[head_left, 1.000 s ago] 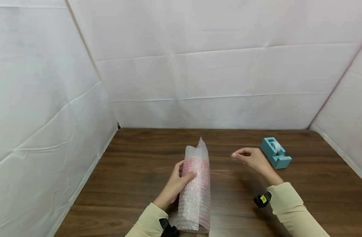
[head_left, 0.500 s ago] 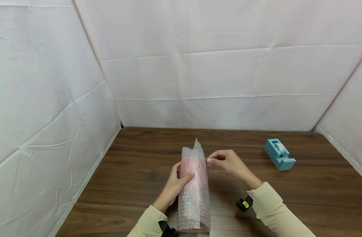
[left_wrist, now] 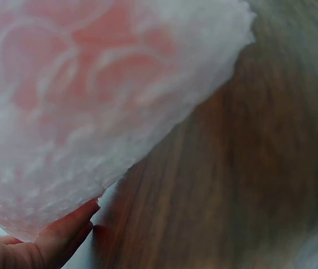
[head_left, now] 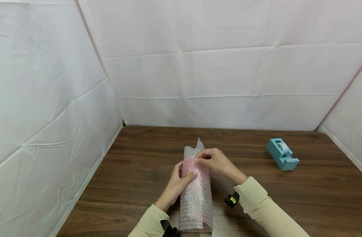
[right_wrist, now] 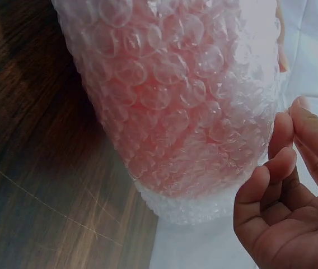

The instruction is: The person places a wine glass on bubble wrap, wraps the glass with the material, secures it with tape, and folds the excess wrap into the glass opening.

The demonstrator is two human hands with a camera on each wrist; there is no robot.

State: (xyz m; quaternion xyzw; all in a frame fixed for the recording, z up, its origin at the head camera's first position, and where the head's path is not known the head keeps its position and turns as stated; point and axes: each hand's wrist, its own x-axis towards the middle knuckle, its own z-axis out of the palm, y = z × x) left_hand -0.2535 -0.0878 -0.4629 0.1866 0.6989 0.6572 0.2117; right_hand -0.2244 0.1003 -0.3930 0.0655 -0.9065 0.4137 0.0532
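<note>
A roll of bubble wrap (head_left: 195, 200) with something pink or red inside lies lengthwise in front of me on the table, its far end loose and pointed. My left hand (head_left: 173, 188) grips its left side, thumb on top and fingers around the edge. At the upper part of the roll, my right hand (head_left: 218, 163) has thumb and forefinger together against the wrap. These fingertips pinch a small piece of clear tape, barely visible now. Bubble wrap (right_wrist: 170, 101) fills much of the right wrist view, beside the curled right hand (right_wrist: 293, 202).
A teal tape dispenser (head_left: 283, 154) with a roll of clear tape stands at the right on the brown wooden table (head_left: 139, 154). White sheeting (head_left: 222, 72) hangs behind the table and along both sides.
My right hand has moved left from near the tape dispenser to the bubble wrap roll, carrying the small clear piece of tape. The left hand has kept its grip on the roll.
</note>
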